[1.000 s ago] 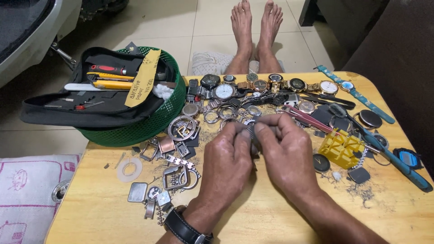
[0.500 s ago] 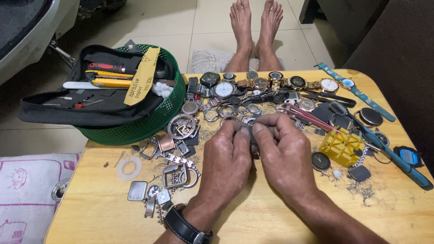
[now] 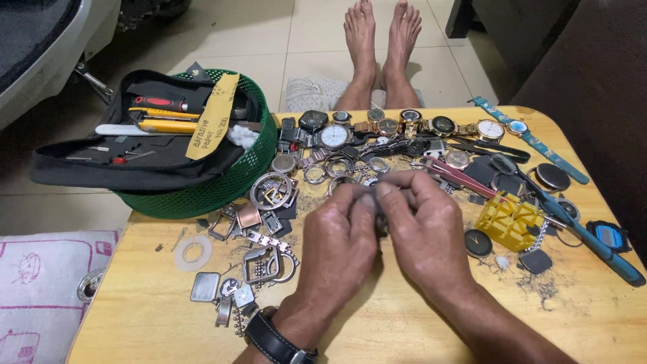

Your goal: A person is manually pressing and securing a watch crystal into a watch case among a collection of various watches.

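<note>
Above the wooden table [image 3: 377,323], two hands pinch one small part [image 3: 379,214].

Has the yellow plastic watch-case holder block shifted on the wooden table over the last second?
No. The yellow plastic watch-case holder block sits in the same spot right of the right hand, beside the blue-handled tool, as before.

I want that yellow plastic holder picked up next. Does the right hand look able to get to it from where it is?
Probably yes. The yellow holder sits just beside the right hand, with only bare table between. But both hands pinch a small part, which would need releasing first.
</note>
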